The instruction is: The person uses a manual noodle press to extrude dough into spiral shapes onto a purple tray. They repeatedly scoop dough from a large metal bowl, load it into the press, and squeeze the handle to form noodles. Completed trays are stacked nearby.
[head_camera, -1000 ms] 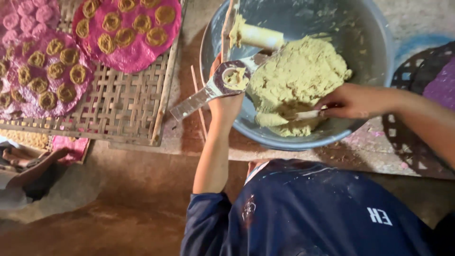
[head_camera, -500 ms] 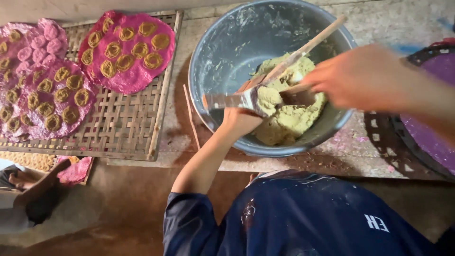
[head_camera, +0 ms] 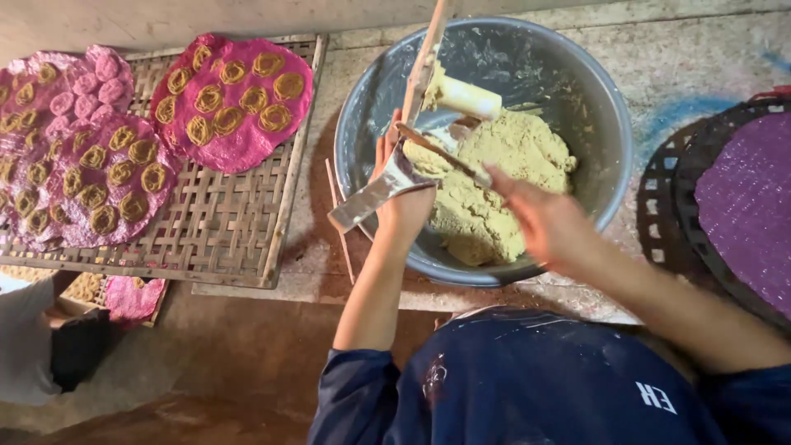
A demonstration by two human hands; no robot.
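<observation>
We are, by our reading, loading dough into the press: our left hand [head_camera: 404, 202] has its grip closed around a metal press tool [head_camera: 387, 185] held tilted over the near rim of the grey metal bowl [head_camera: 593, 91], while our right hand [head_camera: 548, 222] grips a thin stick [head_camera: 445, 156] that reaches to the tool's open top. The yellow-green dough [head_camera: 494, 181] sits heaped in the bowl, which rests on the worktop [head_camera: 700, 58] beside a woven tray [head_camera: 222, 222] carrying pink sheets [head_camera: 235, 99] dotted with coiled dough. The next move seems to call for pushing a lump fully inside without spilling. The right hand is blurred, so its fingers are unclear; the tool's mouth is hidden; a wooden paddle [head_camera: 428, 58] runs out of frame.
</observation>
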